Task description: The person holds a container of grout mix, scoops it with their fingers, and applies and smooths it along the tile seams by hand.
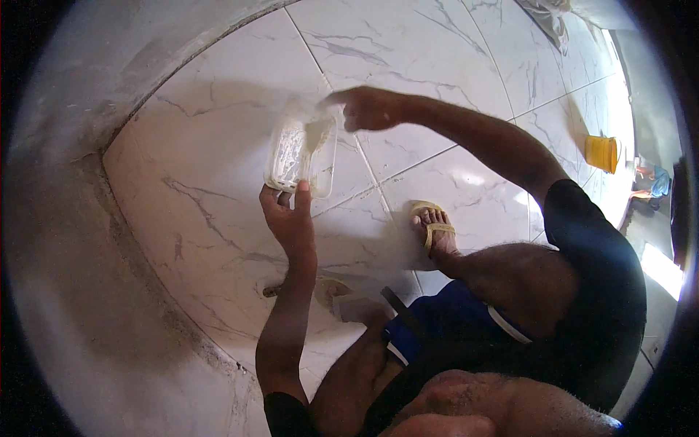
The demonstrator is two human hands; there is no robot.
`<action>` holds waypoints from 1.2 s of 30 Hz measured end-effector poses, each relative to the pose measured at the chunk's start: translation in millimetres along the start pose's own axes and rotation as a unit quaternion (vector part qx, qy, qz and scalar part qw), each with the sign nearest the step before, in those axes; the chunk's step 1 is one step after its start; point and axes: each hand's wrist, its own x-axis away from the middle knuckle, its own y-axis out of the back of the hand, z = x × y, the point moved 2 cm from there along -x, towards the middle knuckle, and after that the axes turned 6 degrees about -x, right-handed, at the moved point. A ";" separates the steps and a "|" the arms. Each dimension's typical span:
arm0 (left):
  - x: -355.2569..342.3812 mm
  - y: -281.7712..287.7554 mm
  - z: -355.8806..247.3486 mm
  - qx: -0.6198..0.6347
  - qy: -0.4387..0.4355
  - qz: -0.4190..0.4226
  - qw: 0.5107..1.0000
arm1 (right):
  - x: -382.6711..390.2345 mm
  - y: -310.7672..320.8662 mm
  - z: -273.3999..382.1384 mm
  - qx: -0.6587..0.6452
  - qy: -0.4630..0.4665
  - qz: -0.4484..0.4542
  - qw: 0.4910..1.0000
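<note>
A clear rectangular plastic container (301,158), streaked with pale, wet-looking residue, hangs tilted above the white marble-veined tiled floor (218,218), steadied at its near edge by the left hand (291,218), whose grip is clenched on the rim. The right hand (368,108), fingers pinched on a thin whitish sheet or film (317,116) at the far end, reaches over the opening. A yellow-strapped sandal (433,226) rests just beside; a yellow plastic tub (602,153) sits well apart.
</note>
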 end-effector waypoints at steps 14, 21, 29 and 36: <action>-10.0 17.3 18.0 0.041 0.026 -0.031 0.998 | -47.6 35.8 -55.2 0.147 -0.034 -0.104 0.983; -7.6 20.9 20.1 0.037 0.042 -0.023 0.998 | -44.7 33.2 -54.4 0.287 -0.098 -0.057 0.951; -7.1 21.8 17.4 0.046 0.046 -0.008 0.998 | -48.2 36.5 -46.3 0.430 -0.123 -0.023 0.894; -2.0 22.9 10.0 0.040 0.056 -0.007 0.998 | -50.3 29.1 -40.1 0.610 -0.083 0.016 0.788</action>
